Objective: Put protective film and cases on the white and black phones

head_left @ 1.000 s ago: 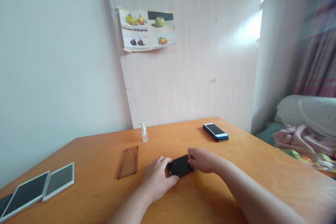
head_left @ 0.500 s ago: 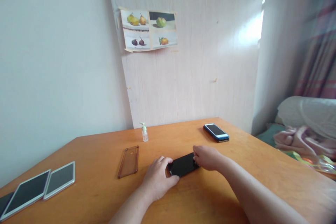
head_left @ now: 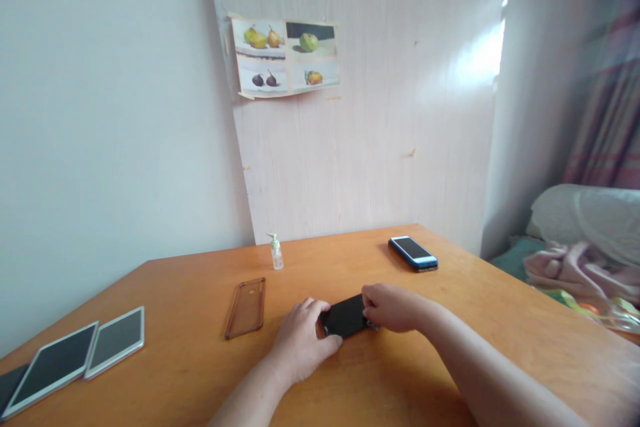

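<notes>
A black phone lies flat on the orange wooden table in front of me. My left hand curls round its left end, fingers bent and thumb at the near edge. Over the phone's right end my right hand rests with its fingers bent and pressed on the screen. A clear brownish phone case lies to the left of the hands, apart from them.
A blue-cased phone sits at the table's far right. A small pump bottle stands by the wall. Two white tablets lie at the left edge. Fruit pictures hang on a leaning board. Bedding is to the right.
My right hand slid right along the phone half a second ago and has come back left over its right end. My left hand stayed in place.
</notes>
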A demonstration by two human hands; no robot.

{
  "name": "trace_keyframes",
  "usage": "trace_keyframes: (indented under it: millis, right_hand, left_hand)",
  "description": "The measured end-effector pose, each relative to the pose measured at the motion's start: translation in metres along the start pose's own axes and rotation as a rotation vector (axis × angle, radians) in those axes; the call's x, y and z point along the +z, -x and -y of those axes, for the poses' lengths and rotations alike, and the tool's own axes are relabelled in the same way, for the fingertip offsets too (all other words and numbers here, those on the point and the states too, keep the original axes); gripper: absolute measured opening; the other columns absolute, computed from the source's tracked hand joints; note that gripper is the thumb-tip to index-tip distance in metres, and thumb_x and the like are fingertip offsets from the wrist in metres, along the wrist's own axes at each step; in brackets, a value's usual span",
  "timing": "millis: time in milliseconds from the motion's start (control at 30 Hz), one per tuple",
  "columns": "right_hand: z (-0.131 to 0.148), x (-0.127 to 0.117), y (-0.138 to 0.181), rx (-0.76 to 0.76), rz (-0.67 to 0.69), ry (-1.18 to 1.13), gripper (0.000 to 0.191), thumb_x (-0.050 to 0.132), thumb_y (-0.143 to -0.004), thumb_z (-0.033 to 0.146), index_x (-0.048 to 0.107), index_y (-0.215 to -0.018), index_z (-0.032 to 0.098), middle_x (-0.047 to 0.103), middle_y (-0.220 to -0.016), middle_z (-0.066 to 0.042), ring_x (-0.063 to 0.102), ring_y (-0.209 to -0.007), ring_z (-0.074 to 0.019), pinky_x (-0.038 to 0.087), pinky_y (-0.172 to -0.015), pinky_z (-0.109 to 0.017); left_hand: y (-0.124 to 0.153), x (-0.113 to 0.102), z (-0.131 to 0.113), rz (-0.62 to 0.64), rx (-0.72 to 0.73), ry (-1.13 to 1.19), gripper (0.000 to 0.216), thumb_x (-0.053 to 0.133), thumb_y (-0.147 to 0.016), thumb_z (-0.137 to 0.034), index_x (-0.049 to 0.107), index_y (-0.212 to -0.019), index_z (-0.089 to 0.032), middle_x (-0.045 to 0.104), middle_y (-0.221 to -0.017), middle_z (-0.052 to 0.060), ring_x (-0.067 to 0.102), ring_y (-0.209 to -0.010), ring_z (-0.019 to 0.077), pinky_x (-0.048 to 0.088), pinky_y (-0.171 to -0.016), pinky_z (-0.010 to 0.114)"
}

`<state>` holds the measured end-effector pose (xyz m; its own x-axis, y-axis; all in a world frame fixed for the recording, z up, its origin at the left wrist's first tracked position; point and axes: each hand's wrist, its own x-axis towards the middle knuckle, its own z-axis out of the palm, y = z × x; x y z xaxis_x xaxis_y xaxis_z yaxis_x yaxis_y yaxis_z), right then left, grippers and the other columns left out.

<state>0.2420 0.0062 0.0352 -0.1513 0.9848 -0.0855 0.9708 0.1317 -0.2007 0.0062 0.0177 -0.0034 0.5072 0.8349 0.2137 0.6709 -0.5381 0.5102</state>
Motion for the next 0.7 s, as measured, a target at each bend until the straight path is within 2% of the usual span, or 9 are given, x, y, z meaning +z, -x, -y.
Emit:
trace_keyframes:
  millis: [67, 167, 233, 400, 567, 700]
  right_hand:
    - [0.0, 0.001, -0.0002, -0.011, 0.015, -0.01, 0.016, 0.053, -0.082, 0.028, 0.064, -0.09, 0.02, 0.069, -0.093, -0.006, 0.061, -0.079, -0.0185, 0.031, -0.058, -0.026]
    - [-0.0028, 0.0002, -0.0016, 0.097, -0.033, 0.047, 0.021, 0.049, -0.084, 0.027, 0.064, -0.095, 0.017, 0.068, -0.101, -0.012, 0.062, -0.086, -0.023, 0.031, -0.059, -0.028]
    - [-0.0038, -0.0009, -0.0016, 0.118, -0.046, 0.064, 0.021, 0.049, -0.084, 0.026, 0.064, -0.094, 0.016, 0.068, -0.102, -0.014, 0.062, -0.087, -0.0243, 0.031, -0.06, -0.028]
    - [-0.0023, -0.0025, -0.0005, 0.072, -0.013, 0.034, 0.016, 0.053, -0.082, 0.029, 0.064, -0.089, 0.02, 0.069, -0.093, -0.008, 0.063, -0.081, -0.0202, 0.032, -0.058, -0.027]
    - [-0.0062, -0.002, -0.0041, 0.16, -0.058, 0.085, 0.023, 0.047, -0.086, 0.029, 0.063, -0.096, 0.016, 0.068, -0.103, -0.015, 0.063, -0.089, -0.0257, 0.033, -0.061, -0.029]
    - [-0.0055, 0.0011, -0.004, 0.092, -0.036, 0.066, 0.018, 0.051, -0.085, 0.031, 0.063, -0.091, 0.02, 0.069, -0.096, -0.008, 0.063, -0.085, -0.0222, 0.033, -0.06, -0.027]
  left_hand:
    - [0.0, -0.0003, -0.0006, 0.0, -0.002, -0.005, 0.038, 0.065, -0.071, -0.033, 0.062, -0.108, -0.024, 0.062, -0.107, 0.004, 0.056, -0.104, 0.0238, 0.041, -0.086, 0.03]
    - [0.0001, -0.0004, -0.0008, -0.002, 0.001, -0.012, 0.038, 0.066, -0.071, -0.034, 0.062, -0.108, -0.025, 0.062, -0.107, 0.004, 0.056, -0.105, 0.0237, 0.041, -0.086, 0.03]
    - [0.0002, -0.0002, -0.0003, -0.002, 0.003, -0.011, 0.039, 0.066, -0.071, -0.034, 0.061, -0.109, -0.025, 0.062, -0.108, 0.003, 0.055, -0.105, 0.0238, 0.041, -0.086, 0.03]
    - [0.0, 0.0013, 0.0027, -0.008, 0.013, -0.017, 0.04, 0.066, -0.071, -0.035, 0.061, -0.109, -0.025, 0.062, -0.107, 0.003, 0.055, -0.104, 0.0237, 0.041, -0.085, 0.029]
    - [0.0002, 0.0022, 0.0039, -0.011, 0.016, -0.017, 0.039, 0.066, -0.072, -0.036, 0.06, -0.11, -0.026, 0.061, -0.109, 0.003, 0.055, -0.105, 0.0233, 0.041, -0.087, 0.029]
    - [0.0006, 0.0019, 0.0031, -0.004, 0.013, -0.013, 0.039, 0.067, -0.072, -0.035, 0.06, -0.109, -0.025, 0.061, -0.107, 0.003, 0.055, -0.104, 0.0239, 0.041, -0.086, 0.03]
